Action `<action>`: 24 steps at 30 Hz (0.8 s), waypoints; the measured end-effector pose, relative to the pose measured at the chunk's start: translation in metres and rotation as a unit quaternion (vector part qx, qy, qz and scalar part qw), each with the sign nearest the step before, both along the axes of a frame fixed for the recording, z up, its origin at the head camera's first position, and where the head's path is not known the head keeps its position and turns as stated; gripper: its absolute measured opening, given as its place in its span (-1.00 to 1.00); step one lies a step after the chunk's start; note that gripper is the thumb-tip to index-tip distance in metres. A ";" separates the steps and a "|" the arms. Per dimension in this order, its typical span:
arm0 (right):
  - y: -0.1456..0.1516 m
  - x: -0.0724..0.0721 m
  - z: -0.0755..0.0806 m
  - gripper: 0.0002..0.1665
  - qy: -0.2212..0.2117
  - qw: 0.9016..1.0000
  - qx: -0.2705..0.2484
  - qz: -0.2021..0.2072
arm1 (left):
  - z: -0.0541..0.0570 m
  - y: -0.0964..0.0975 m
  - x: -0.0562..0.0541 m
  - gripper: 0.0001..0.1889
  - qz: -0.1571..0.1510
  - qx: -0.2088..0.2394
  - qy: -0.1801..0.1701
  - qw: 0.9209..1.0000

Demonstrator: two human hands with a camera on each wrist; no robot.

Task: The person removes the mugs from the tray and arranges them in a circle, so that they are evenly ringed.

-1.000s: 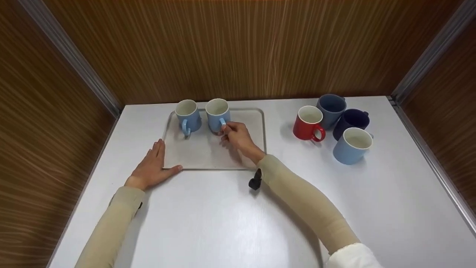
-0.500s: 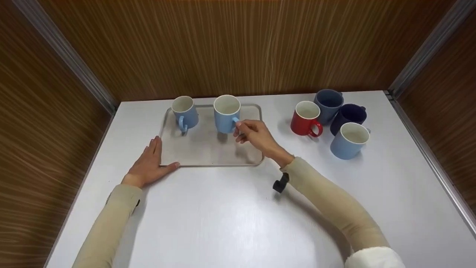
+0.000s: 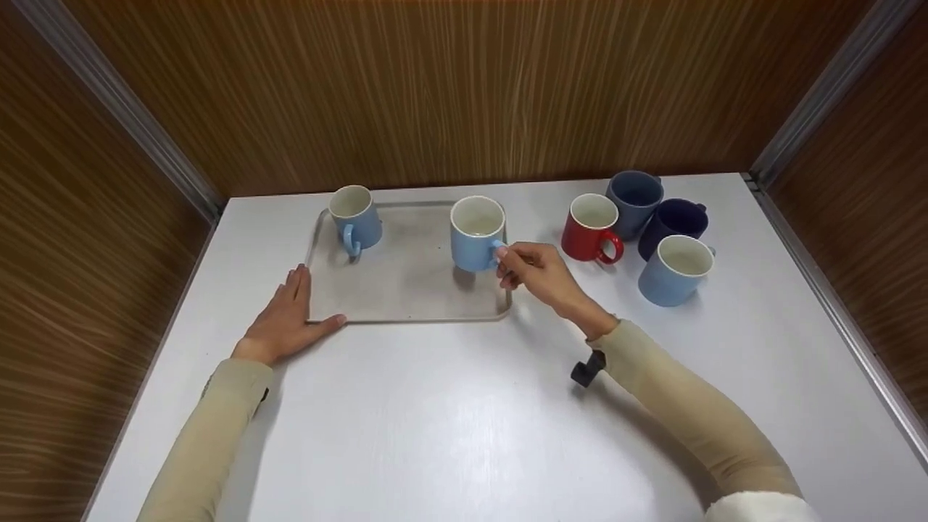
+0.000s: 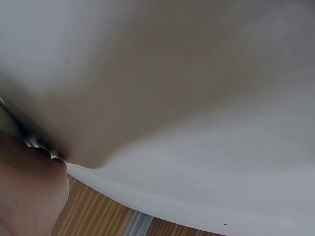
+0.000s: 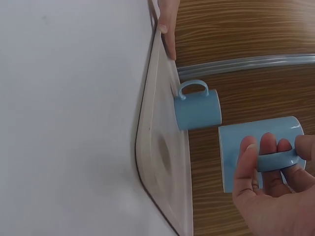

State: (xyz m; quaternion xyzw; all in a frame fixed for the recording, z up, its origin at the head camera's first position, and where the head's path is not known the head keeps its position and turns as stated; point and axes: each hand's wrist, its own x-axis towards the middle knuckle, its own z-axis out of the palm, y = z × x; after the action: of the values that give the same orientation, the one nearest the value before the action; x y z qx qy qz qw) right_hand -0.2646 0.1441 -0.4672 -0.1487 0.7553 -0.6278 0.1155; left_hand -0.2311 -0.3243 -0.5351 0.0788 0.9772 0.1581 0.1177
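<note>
By its handle, my right hand [image 3: 540, 277] grips a light blue mug [image 3: 475, 250], upright and raised above the right part of a beige tray [image 3: 406, 290]. The right wrist view shows fingers curled through that mug's handle [image 5: 278, 160], and a gap between mug and tray. Another light blue mug [image 3: 357, 225] stands at the tray's back left, its handle towards me. My left hand [image 3: 283, 322] lies against the tray's front left corner, fingers straight along the left side and thumb along the front edge. Only a small part of that hand [image 4: 29, 191] appears in the left wrist view.
On the white table [image 3: 435, 420], right of the tray, stand a red mug [image 3: 582, 239], a grey-blue mug [image 3: 635, 203], a dark navy mug [image 3: 674, 225] and a light blue mug [image 3: 670, 279]. Wood-patterned panels [image 3: 464, 94] enclose the back and both sides.
My right hand has lifted the light blue mug off the tray and carried it to the right. The left hand has stayed at the tray's corner; the head view has shifted slightly.
</note>
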 end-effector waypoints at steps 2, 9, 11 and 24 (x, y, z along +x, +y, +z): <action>0.007 0.002 0.001 -0.54 0.001 1.000 0.009 -0.006 | -0.002 0.000 0.000 0.35 0.003 0.001 -0.001 1.000; 0.034 0.007 0.000 -0.60 0.050 0.997 0.056 -0.005 | -0.004 -0.001 0.001 0.36 0.003 0.003 0.001 1.000; 0.043 0.009 0.000 -0.63 0.073 0.995 0.075 -0.006 | -0.003 -0.001 0.001 0.36 0.001 0.005 0.002 1.000; 0.095 0.013 -0.016 -0.74 0.153 0.979 0.131 -0.029 | 0.000 0.000 0.000 0.35 -0.001 0.013 0.000 1.000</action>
State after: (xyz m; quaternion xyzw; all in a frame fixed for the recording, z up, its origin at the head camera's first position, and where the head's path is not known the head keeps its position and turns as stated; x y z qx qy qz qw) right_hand -0.2512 0.2386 -0.4834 -0.2048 0.8439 -0.4959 -0.0011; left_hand -0.2310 -0.3246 -0.5349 0.0808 0.9750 0.1705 0.1171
